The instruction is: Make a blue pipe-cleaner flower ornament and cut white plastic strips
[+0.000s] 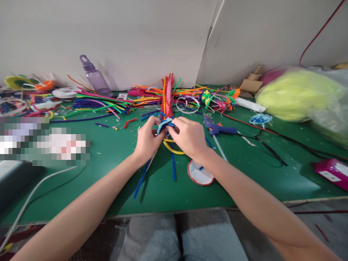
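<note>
My left hand (148,139) and my right hand (189,137) meet above the green table (114,195). Between their fingertips they pinch a small light-and-dark-blue fuzzy piece (164,125). Blue pipe cleaners (141,181) stick out below my left hand, and another blue one (174,166) points toward the front edge. Partly under my right hand is a yellow curved strip (174,149). A white disc with a red rim (199,174) lies beside my right forearm. Just behind the hands stands a bundle of red, pink and orange pipe cleaners (168,94).
A blue glue gun (221,129) lies to the right, with dark cables behind it. Farther right are a blue fuzzy piece (260,119), yellow bagged material (296,94) and a magenta box (331,172). A purple bottle (96,79) leans against the wall near scattered pipe cleaners (100,105).
</note>
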Demonstrator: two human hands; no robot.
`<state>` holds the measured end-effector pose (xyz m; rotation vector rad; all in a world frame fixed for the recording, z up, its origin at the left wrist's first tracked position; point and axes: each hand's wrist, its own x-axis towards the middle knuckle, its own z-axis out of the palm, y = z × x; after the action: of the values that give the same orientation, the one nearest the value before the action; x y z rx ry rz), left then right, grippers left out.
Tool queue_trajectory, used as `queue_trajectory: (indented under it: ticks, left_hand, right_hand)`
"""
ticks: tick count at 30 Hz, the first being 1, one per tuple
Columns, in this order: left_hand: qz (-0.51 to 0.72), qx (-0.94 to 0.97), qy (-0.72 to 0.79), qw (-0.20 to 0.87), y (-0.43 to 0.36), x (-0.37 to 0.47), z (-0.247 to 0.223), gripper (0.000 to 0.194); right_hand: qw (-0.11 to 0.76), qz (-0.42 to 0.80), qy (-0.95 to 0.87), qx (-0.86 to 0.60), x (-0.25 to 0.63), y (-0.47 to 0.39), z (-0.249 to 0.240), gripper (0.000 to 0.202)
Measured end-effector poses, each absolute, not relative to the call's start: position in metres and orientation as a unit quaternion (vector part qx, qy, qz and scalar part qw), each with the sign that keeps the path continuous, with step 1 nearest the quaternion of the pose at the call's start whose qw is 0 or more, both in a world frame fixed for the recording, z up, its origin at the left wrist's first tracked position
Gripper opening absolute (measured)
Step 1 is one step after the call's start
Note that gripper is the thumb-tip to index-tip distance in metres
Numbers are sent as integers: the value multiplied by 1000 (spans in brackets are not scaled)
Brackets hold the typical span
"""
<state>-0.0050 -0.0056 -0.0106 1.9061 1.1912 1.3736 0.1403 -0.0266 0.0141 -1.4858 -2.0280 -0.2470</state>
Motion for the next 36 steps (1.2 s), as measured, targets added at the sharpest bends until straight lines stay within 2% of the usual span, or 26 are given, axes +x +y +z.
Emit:
queue_trajectory:
  ticks: [6,9,17,25,30,36]
  left_hand:
    - [505,692,439,271,-6,-5,-9,20]
    - [499,699,446,250,-6,-6,-10,19]
    - [504,701,446,236,-7,-4,-10,20]
    - [529,636,424,369,-2,-4,-14,27]
    - [542,620,422,379,-1,-4,-12,27]
    - [581,626,415,314,-1,-5,-10,20]
  right_hand:
    - [347,25,-750,-563,141,-26,20,14]
    - [344,39,-753,-559,139,-27,20,13]
    - [272,-90,-780,-557,136,-32,18,32]
    - [221,-220,-812,-494,134,-32,12,26]
    - [232,-275,-795,-488,133,-36,15,32]
    - [277,-246,-795,-480,131,-40,18,38]
